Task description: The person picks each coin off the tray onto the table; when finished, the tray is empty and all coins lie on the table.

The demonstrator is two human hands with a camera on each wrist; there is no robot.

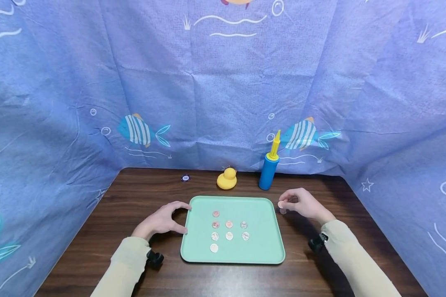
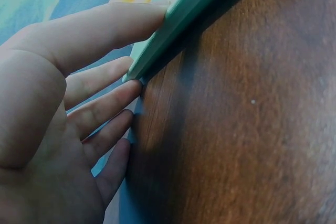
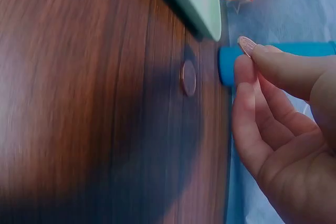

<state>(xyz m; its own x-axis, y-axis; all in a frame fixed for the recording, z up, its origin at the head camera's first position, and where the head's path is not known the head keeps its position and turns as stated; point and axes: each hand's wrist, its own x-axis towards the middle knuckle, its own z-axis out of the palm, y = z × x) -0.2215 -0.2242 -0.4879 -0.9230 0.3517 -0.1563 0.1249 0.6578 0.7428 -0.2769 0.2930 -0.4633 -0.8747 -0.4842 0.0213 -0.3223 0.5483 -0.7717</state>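
A mint-green tray (image 1: 262,247) lies on the table with several coins (image 1: 229,236) laid out in rows on its left and middle part. My left hand (image 1: 163,218) is at the tray's left edge; in the left wrist view the thumb (image 2: 121,24) and fingertips touch the rim, fingers fairly straight. Beyond the tray's right edge, my right hand (image 1: 302,203) pinches a copper-coloured coin (image 3: 245,44) between thumb and index finger, raised over the table. Below it another coin (image 3: 188,78) lies on the wood, beside the tray.
Behind the tray stand a yellow rubber duck (image 1: 227,179) and a blue hand pump (image 1: 269,173) with a yellow nozzle. A dark poker chip (image 1: 185,178) lies at the back left. Blue fish-print cloth (image 1: 223,103) hangs around the dark wooden table (image 1: 156,181).
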